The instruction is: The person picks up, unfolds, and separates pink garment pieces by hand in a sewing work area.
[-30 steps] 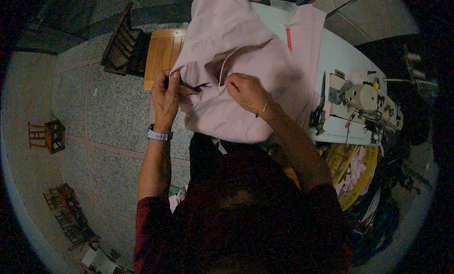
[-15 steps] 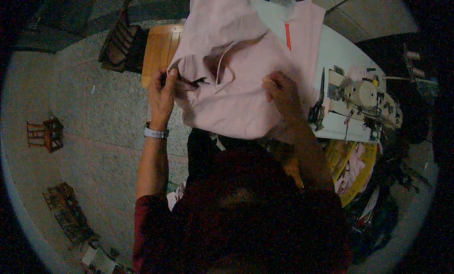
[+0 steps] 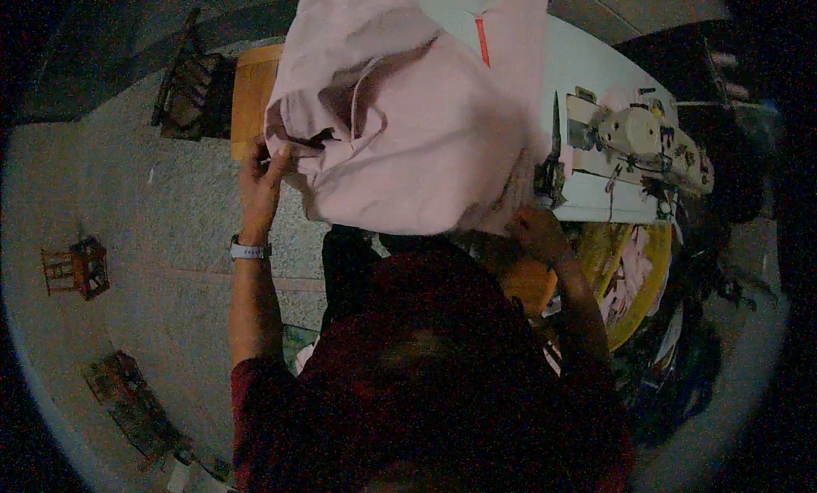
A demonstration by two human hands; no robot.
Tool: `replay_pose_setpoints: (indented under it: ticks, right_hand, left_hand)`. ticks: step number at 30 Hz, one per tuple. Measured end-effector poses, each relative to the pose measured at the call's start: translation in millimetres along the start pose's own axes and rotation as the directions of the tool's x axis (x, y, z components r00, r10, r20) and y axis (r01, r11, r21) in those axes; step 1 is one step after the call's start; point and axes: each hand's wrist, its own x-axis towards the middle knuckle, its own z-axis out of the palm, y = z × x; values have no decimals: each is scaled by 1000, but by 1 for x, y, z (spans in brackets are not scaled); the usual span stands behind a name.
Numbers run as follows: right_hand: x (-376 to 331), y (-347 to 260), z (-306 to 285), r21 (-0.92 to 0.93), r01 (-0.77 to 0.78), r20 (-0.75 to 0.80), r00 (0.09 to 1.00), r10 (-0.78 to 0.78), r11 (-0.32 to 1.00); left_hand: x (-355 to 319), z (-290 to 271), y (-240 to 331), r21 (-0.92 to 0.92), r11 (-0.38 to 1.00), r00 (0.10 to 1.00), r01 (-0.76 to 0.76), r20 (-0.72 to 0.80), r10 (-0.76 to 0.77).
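A large pale pink garment [image 3: 417, 144] spreads in front of me, partly over the white sewing table. Folds gather at its left, with a loose narrow strip and a dark gap between layers. My left hand [image 3: 262, 180], with a pale band on its wrist, pinches the garment's left edge between thumb and fingers. At the near right corner, my right hand [image 3: 538, 233] is closed with curled fingers against the hem; its fingertips are partly hidden in shadow.
A sewing machine [image 3: 638, 136] stands on the white table [image 3: 604, 59] to the right, with a dark pointed tool [image 3: 555, 140] beside it. Below is a yellow-rimmed basket [image 3: 625, 323] holding pink scraps. A red strip [image 3: 483, 40] lies on far pink fabric. A wooden surface [image 3: 254, 102] adjoins at left.
My right hand has moved down from the garment's surface to its near right corner. The garment and my left hand appear shifted leftward, along with the whole view.
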Motion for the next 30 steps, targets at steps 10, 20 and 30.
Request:
replay_pose_setpoints:
  ticks: [10,20,30]
  right_hand:
    - [36,-15,-36,356,-162,-148,963,227,920]
    - [146,-12,-36,-58,-278,-197,945,262,959]
    - [136,-39,-146,754,366,-560,792,243,546]
  left_hand:
    - [15,-3,0,169,984,998,-63,19,61]
    - [24,8,29,294,947,987,-127,-53,149]
    - [72,-33,82,-53,959,915,-278,-320,247]
